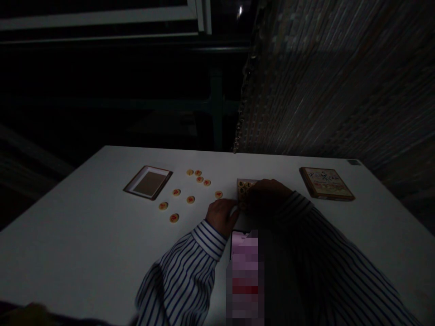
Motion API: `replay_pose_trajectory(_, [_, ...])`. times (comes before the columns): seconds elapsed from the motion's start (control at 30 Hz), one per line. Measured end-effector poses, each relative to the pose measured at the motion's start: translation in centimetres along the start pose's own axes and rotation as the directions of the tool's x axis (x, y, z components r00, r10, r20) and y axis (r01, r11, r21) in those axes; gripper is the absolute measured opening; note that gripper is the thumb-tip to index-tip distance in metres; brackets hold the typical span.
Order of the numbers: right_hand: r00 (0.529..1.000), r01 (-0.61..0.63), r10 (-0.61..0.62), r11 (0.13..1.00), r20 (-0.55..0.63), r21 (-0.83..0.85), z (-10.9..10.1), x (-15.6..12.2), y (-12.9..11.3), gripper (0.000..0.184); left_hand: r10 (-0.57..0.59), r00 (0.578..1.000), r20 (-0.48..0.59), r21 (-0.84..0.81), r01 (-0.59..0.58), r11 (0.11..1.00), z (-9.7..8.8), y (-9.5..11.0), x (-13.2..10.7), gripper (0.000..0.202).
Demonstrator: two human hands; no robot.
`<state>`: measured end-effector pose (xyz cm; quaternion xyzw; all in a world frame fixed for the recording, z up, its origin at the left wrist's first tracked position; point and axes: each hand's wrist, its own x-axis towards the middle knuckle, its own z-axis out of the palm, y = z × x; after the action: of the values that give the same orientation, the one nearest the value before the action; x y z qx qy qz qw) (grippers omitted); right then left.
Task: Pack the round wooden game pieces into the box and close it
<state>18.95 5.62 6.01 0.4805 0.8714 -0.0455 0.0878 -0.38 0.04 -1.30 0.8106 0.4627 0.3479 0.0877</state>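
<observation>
A shallow box (238,183) holding rows of xiangqi pieces (242,190) with dark characters lies on the white table in front of me. My left hand (222,215) is at the box's near left edge, thumb and forefinger curled together against it. Over the box's right side is my right hand (268,192), palm down; its fingers are lost in shadow, and whether they grip a piece does not show. Left of the box, several loose xiangqi pieces with red characters (190,199) lie scattered, the nearest one (218,194) just beyond my left hand.
A framed, tray-like box part (149,182) lies at the left. At the right is a flat box with a printed picture (328,183). Between my forearms a phone (239,240) lies, partly pixelated. The white table (84,226) ends before a hanging curtain (306,90). The room is dim.
</observation>
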Motion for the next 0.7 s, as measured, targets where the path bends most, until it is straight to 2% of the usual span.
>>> replay_pose_trajectory(0.33, [1.0,0.004,-0.004,0.999,0.025,-0.034,-0.3,-0.08,-0.46,0.033,0.008,1.0,0.02,0.006,-0.008,1.0,-0.03,-0.08,0.09,0.023])
replay_pose_trajectory(0.7, [1.0,-0.004,0.004,1.0,-0.021,-0.003,-0.29,-0.35,-0.63,0.031,0.004,1.0,0.012,0.013,-0.004,1.0,-0.08,0.03,0.09,0.022])
